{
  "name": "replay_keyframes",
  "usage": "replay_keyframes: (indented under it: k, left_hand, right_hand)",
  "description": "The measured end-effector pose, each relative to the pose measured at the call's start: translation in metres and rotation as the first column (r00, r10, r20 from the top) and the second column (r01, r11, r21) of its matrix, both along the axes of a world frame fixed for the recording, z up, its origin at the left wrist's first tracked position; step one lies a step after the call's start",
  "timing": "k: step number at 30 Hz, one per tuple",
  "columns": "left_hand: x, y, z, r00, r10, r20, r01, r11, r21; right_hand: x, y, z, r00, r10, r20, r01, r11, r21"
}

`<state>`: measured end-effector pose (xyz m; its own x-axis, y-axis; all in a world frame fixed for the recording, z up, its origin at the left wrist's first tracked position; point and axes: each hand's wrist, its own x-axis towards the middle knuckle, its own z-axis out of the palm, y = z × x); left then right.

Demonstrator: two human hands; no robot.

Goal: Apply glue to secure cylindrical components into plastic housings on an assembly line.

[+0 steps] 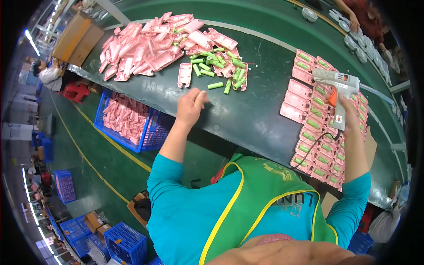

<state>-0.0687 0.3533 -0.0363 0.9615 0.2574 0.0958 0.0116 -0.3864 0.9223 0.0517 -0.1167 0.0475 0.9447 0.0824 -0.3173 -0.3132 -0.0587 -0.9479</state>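
Observation:
My right hand (351,115) is wrapped round the grip of a grey-white hot glue gun (336,81) with an orange trigger. The gun points left, above rows of pink plastic shells (297,98), many with a green cylindrical battery (314,123) inside. My left hand (191,106) is closed over the near part of the table; whatever its fingers may hold is hidden. Just beyond it lie a single pink shell (184,75) and a scatter of loose green batteries (215,85) with thin wires.
A large heap of pink shells (141,48) covers the table's far left. Below the table edge stands a blue crate (152,130) filled with pink pieces. A black cord (314,143) runs from the gun across the shells. Another person's hand (354,22) is at the far right.

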Motion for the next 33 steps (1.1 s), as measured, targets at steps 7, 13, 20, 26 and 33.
replay_keyframes:
  k: [7,13,20,26,33]
  left_hand:
    - [0.030,-0.006,0.006,0.941,-0.056,0.335,-0.223,0.642,0.733]
    - [0.045,-0.002,-0.014,0.988,-0.109,0.113,-0.005,0.699,0.715]
    - [0.064,-0.018,0.060,0.928,-0.099,0.359,0.264,0.853,-0.449]
    - [0.136,-0.126,0.072,0.823,-0.451,0.345,0.347,0.880,0.323]
    - [0.200,-0.222,0.008,0.884,-0.431,0.182,0.209,0.712,0.670]
  right_hand:
    - [-0.001,0.004,0.002,0.997,0.076,0.016,-0.076,0.997,0.013]
    - [-0.004,0.005,0.006,0.996,0.082,0.016,-0.083,0.996,0.028]
    - [-0.004,0.001,0.006,0.996,0.083,0.009,-0.084,0.994,0.077]
    - [0.000,-0.006,-0.008,0.997,0.077,0.029,-0.077,0.997,0.007]
    - [-0.015,0.003,0.006,0.998,-0.026,-0.051,0.024,0.999,-0.047]
